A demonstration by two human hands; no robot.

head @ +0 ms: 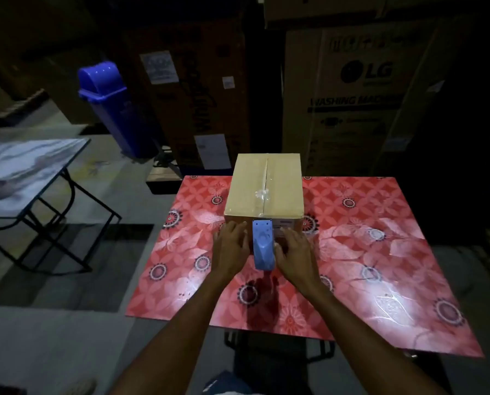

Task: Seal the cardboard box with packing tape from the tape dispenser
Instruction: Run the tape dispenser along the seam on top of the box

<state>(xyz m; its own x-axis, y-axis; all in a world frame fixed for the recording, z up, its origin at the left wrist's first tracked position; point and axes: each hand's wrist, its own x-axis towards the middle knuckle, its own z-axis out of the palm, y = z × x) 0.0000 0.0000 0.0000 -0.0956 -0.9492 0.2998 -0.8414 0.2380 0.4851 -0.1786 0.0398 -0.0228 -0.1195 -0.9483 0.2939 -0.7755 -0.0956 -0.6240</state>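
Observation:
A closed cardboard box (252, 189) stands on the red floral table (366, 252), with clear tape crumpled along its top centre seam. A blue tape dispenser (263, 245) stands on end against the middle of the box's near face. My left hand (232, 246) lies just left of the dispenser with its fingers spread toward the box's lower front. My right hand (295, 252) is just right of it, fingers spread on the box front and thumb touching the dispenser's side. Neither hand is wrapped around the dispenser.
A blue swing-lid bin (109, 106) stands on the floor at the back left. A marble-patterned folding table (24, 172) is to the left. Large appliance cartons (360, 95) rise right behind the table. The room is dim.

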